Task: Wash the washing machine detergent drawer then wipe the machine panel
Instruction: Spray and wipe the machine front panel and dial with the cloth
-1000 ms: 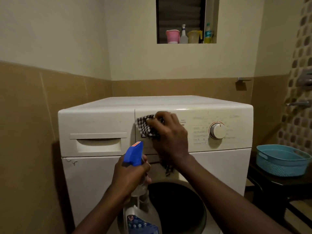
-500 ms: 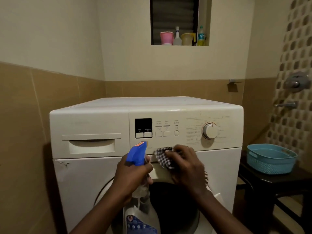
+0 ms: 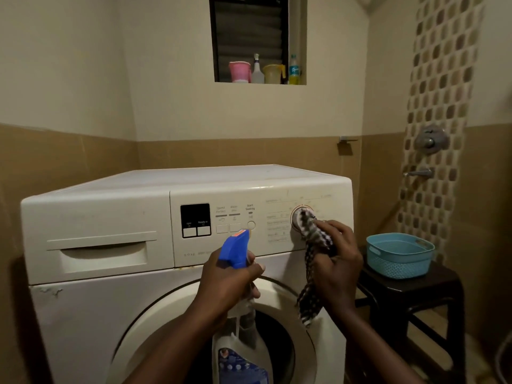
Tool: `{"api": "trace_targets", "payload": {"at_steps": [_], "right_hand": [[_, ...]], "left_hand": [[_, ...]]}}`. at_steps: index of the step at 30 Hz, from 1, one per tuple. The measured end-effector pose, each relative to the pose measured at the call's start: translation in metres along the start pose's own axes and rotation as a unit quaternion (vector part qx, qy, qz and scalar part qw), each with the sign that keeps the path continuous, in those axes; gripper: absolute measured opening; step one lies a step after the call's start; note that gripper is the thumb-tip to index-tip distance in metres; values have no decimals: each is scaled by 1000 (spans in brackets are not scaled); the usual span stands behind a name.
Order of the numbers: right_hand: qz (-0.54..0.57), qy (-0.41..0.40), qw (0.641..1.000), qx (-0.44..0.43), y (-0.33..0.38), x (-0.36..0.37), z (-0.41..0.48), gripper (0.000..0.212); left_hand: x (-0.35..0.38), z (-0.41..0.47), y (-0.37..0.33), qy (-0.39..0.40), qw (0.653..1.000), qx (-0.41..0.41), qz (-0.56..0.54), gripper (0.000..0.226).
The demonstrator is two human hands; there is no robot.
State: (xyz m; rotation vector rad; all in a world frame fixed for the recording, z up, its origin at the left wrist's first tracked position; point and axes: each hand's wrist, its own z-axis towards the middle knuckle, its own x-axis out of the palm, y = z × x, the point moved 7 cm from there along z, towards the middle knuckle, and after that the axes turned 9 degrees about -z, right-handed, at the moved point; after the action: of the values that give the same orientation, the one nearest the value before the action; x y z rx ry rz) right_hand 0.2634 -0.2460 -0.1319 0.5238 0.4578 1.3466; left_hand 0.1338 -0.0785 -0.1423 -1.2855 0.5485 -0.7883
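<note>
A white front-loading washing machine [image 3: 97, 314] fills the middle of the view. Its detergent drawer [image 3: 102, 253] is closed at the upper left. The control panel [image 3: 235, 217] has a dark display, buttons and a round dial [image 3: 297, 214] at the right. My right hand [image 3: 336, 266] grips a black-and-white checked cloth [image 3: 314, 239] and presses it against the dial, covering most of it. The cloth's tail hangs down over the door rim. My left hand [image 3: 227, 284] holds a spray bottle [image 3: 238, 353] by its neck, with the blue trigger head [image 3: 234, 249] in front of the panel.
A blue plastic basket [image 3: 399, 256] sits on a dark stool [image 3: 415, 297] right of the machine. Taps [image 3: 418, 173] stick out of the mosaic wall at the right. A wall niche [image 3: 260, 70] above holds cups and bottles. Tiled walls enclose the machine's left side and back.
My right hand has carried the cloth from the panel's left, down along its lower edge, then right onto the dial. My left hand keeps holding the spray bottle.
</note>
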Motion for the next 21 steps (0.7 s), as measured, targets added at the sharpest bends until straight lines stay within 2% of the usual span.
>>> {"api": "trace_targets", "payload": {"at_steps": [4,6,14,21], "right_hand": [[43,-91,988,114,-25,-26,12,45],[35,-113,983,144,-36,-35,19,39],[33,-104,981,161,-50,-53,25,36],[27,-98,983,150,-54,-51,29,29]], "left_hand": [[22,10,-15,21,999,26,13,19],[32,15,-21,29,999,36,15,19],[48,35,-34,26,998,45,21,19],[49,30,-8,40,999,-16,0,27]]}}
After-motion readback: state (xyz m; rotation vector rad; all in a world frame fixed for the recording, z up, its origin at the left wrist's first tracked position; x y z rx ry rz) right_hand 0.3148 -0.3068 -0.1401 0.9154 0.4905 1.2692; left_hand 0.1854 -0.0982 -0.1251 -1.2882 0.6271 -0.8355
